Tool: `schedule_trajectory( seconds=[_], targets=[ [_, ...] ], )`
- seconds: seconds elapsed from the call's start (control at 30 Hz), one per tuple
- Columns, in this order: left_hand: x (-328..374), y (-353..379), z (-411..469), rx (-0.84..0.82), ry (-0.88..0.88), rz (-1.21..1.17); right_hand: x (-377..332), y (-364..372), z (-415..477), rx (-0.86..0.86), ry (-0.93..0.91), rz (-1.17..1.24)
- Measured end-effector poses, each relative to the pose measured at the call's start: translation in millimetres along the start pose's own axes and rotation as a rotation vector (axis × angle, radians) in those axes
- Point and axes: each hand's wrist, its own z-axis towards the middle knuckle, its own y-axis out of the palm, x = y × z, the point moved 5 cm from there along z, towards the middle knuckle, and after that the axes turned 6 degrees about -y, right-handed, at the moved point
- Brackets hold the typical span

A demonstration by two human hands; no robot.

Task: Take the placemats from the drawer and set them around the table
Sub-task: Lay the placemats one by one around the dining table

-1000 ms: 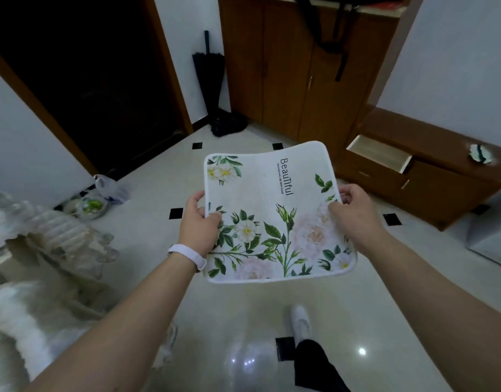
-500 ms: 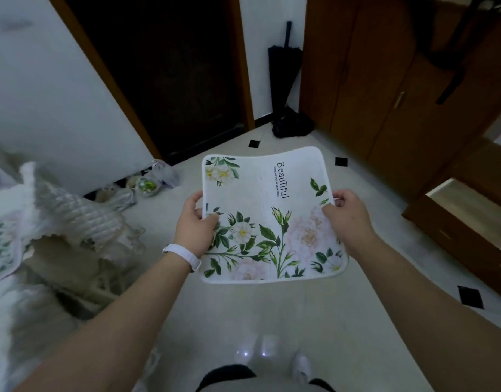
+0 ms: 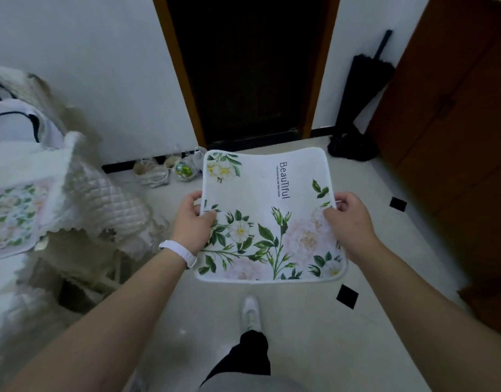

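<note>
Both bare forearms reach forward from the lower corners and meet on a floral placemat point(image 3: 269, 219), which is held out nearly flat in the air above the pale tiled floor point(image 3: 385, 321). The left hand point(image 3: 192, 222) has its grip closed on the mat's left edge, with the thumb on top over the printed leaves and the fingers curled underneath. A white wristband point(image 3: 178, 251) sits at that wrist. The right hand point(image 3: 351, 222) takes the right edge the same way, thumb lying across the top and fingers tucked below. Between the two hands the mat dips a little and its far corners lift. The word "Beautiful" runs sideways near the far right. To the left, a cloth-covered desk point(image 3: 6, 278) carries a second floral mat point(image 3: 12, 219), with a quilted chair cover point(image 3: 102, 199) just beside it. Ahead is a dark doorway point(image 3: 249, 66), and a black umbrella point(image 3: 365, 80) leans in the corner by a wooden cabinet point(image 3: 455, 108). A white shoe point(image 3: 250, 309) shows below the held mat.
</note>
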Motion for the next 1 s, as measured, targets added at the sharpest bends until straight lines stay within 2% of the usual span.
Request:
schedule_trajectory(
  seconds=[0.27, 0.53, 1.0],
  targets=[
    [54, -6, 146, -0.012, -0.011, -0.055, -79, 69, 120, 0.009, -0.054, -0.091],
    [101, -29, 234, 0.042, 0.030, -0.086, -134, 128, 210, -0.021, -0.138, -0.080],
    [118, -86, 390, 0.375, -0.106, -0.162, -178, 320, 404, -0.383, -0.173, -0.085]
  ],
)
